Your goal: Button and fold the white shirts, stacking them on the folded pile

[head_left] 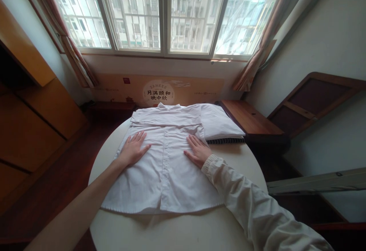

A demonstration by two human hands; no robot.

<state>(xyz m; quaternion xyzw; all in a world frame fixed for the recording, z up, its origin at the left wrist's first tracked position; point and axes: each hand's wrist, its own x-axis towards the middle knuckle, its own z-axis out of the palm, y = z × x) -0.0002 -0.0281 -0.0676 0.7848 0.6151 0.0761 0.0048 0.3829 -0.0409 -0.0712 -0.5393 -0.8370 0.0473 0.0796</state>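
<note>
A white button-up shirt lies spread on a round white table, its hem toward me and its collar at the far side. The sleeves look folded across the upper part. My left hand rests flat on the left half of the shirt, fingers spread. On the right half, my right hand also lies flat with its fingers stretched out. The button placket runs between my hands. Close beyond my right hand sits a folded white garment, stacked on a dark striped cloth.
Behind the table stands a wooden bench or cabinet at the right. A beige printed banner runs below the barred window. Wooden cupboards line the left. A framed panel leans at the right wall.
</note>
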